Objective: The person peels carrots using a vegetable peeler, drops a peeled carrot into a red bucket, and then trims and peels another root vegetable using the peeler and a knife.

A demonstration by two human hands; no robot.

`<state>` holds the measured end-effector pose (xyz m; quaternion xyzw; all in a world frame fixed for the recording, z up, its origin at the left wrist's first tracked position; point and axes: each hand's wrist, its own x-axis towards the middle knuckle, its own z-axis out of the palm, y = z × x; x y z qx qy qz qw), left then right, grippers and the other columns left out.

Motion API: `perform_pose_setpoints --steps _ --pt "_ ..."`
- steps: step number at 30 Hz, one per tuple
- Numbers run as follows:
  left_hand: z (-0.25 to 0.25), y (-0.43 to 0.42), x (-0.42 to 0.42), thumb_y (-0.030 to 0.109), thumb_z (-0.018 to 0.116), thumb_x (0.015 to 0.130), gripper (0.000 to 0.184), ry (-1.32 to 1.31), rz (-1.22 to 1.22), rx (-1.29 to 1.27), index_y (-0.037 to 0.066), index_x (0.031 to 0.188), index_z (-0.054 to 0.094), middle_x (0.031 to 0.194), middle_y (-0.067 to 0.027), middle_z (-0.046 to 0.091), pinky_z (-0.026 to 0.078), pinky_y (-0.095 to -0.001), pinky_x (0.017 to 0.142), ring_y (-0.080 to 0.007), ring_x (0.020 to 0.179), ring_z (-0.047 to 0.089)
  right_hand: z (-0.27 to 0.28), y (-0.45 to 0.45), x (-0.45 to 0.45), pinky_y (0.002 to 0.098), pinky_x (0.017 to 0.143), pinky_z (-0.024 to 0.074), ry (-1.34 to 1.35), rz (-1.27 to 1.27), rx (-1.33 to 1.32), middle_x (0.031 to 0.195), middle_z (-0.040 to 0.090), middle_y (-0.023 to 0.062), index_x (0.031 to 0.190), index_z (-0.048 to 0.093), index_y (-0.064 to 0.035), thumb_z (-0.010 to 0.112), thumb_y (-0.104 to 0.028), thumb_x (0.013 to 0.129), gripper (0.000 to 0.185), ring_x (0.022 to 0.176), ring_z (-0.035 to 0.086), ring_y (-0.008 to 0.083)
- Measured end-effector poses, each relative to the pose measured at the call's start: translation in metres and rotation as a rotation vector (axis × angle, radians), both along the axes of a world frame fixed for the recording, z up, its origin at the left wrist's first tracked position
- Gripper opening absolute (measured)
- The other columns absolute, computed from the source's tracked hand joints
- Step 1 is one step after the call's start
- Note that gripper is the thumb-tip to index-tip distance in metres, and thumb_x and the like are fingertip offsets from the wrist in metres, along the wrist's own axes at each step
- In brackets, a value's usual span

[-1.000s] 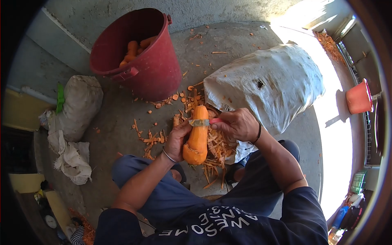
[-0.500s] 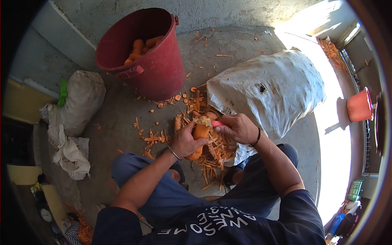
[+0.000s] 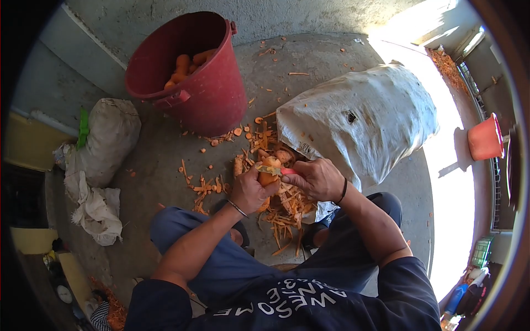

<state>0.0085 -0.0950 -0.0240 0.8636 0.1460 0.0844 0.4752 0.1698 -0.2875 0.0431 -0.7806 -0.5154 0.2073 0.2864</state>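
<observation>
White letters that appear to spell "AWESOME," along with the digits "43," curve across the dark T-shirt (image 3: 342,314) of a person seated low over a concrete floor (image 3: 163,149), head bent to a thick orange carrot (image 3: 271,161) held above a heap of peelings (image 3: 287,215). The left hand (image 3: 251,190), a slim band at its wrist, curls its fingers around the carrot; the right hand (image 3: 317,179), wearing a dark cord, pinches the pinkish-red handle of a peeler (image 3: 289,171), its blade against the carrot's skin. The scraps beneath are thin, curled ribbons, scattered with round slices. Beyond them stands a tapered, scuffed red plastic bucket (image 3: 221,105) with smooth orange carrots (image 3: 182,67) inside. A bulging, creased whitish sack (image 3: 361,118) lies nearby, torn in one spot, dark print near its mouth too small to read. A second sack (image 3: 113,138), dingy and lumpy, slumps by the wall beside a bright green strip (image 3: 83,128).
</observation>
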Motion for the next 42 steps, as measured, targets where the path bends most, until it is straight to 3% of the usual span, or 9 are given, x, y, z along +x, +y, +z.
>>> perform_pose_setpoints --steps 7,9,14,22,24,34,39,41,42 --pt "0.012 -0.002 -0.003 0.046 0.082 0.088 0.060 0.069 0.007 0.042 0.003 0.126 0.064 0.098 -0.0198 0.077 0.060 -0.0467 0.079 -0.0403 0.091 0.076 0.000 0.000 0.002 0.0516 0.064 0.0518 0.035 -0.014 -0.055 0.063 0.064 0.0196 0.083 0.070 -0.0042 0.054 -0.065 0.104 0.066 0.066 0.068 0.0420" --pt "0.014 -0.002 -0.003 0.046 0.081 0.089 0.059 0.059 -0.002 0.048 0.004 0.126 0.064 0.097 -0.0198 0.076 0.060 -0.0471 0.079 -0.0405 0.091 0.076 -0.001 0.000 0.003 0.0477 0.057 0.0494 0.081 -0.002 0.033 0.057 0.060 0.0149 0.082 0.070 -0.0039 0.061 -0.058 0.104 0.059 0.058 0.065 0.0402" --pt "0.026 -0.005 -0.008 0.045 0.080 0.089 0.055 0.052 0.007 -0.005 0.005 0.124 0.064 0.095 -0.0200 0.076 0.059 -0.0482 0.077 -0.0419 0.089 0.076 -0.004 -0.001 0.004 0.0468 0.057 0.0491 0.054 0.013 0.061 0.056 0.059 0.0142 0.081 0.069 -0.0036 0.060 -0.057 0.105 0.059 0.057 0.064 0.0390" --pt "0.031 -0.005 -0.012 0.041 0.080 0.089 0.050 0.030 0.032 0.200 0.005 0.119 0.063 0.090 -0.0197 0.074 0.059 -0.0499 0.074 -0.0421 0.083 0.074 -0.008 0.001 0.008 0.0461 0.057 0.0493 0.144 0.043 0.079 0.058 0.061 0.0161 0.080 0.068 -0.0008 0.059 -0.056 0.106 0.062 0.057 0.066 0.0365" --pt "0.028 -0.002 -0.012 0.040 0.080 0.089 0.050 0.018 0.031 0.243 0.004 0.119 0.063 0.091 -0.0201 0.074 0.059 -0.0497 0.074 -0.0417 0.084 0.074 -0.005 0.005 0.010 0.0489 0.070 0.0520 0.234 0.036 -0.057 0.068 0.064 0.0224 0.094 0.076 -0.0012 0.055 -0.064 0.104 0.067 0.070 0.067 0.0410" --pt "0.015 0.020 -0.017 0.029 0.084 0.086 0.048 -0.119 0.122 0.465 0.002 0.121 0.063 0.093 -0.0189 0.074 0.061 -0.0471 0.073 -0.0399 0.084 0.075 -0.005 0.047 0.004 0.0518 0.071 0.0512 0.273 0.044 -0.002 0.069 0.064 0.0234 0.093 0.075 0.0021 0.053 -0.065 0.105 0.072 0.071 0.066 0.0438" --pt "0.037 0.029 -0.024 0.027 0.086 0.085 0.046 -0.226 -0.013 0.316 0.002 0.118 0.067 0.090 -0.0173 0.075 0.061 -0.0442 0.070 -0.0374 0.079 0.076 0.010 0.041 0.007 0.0522 0.069 0.0505 0.288 0.132 0.070 0.067 0.063 0.0223 0.091 0.075 0.0003 0.056 -0.064 0.104 0.068 0.068 0.065 0.0429" --pt "0.045 0.031 -0.027 0.027 0.087 0.084 0.046 -0.237 -0.083 0.303 0.002 0.117 0.068 0.089 -0.0169 0.075 0.061 -0.0438 0.069 -0.0359 0.077 0.076 0.016 0.034 0.007 0.0504 0.071 0.0520 0.168 0.202 0.008 0.072 0.067 0.0226 0.098 0.077 -0.0002 0.056 -0.062 0.105 0.065 0.072 0.068 0.0408" --pt "0.048 0.031 -0.028 0.028 0.087 0.084 0.046 -0.234 -0.135 0.245 0.002 0.118 0.069 0.090 -0.0145 0.075 0.061 -0.0414 0.071 -0.0314 0.079 0.077 0.009 0.033 0.010 0.0504 0.071 0.0520 0.179 0.200 -0.005 0.072 0.067 0.0226 0.098 0.077 -0.0002 0.056 -0.062 0.105 0.065 0.072 0.068 0.0408"
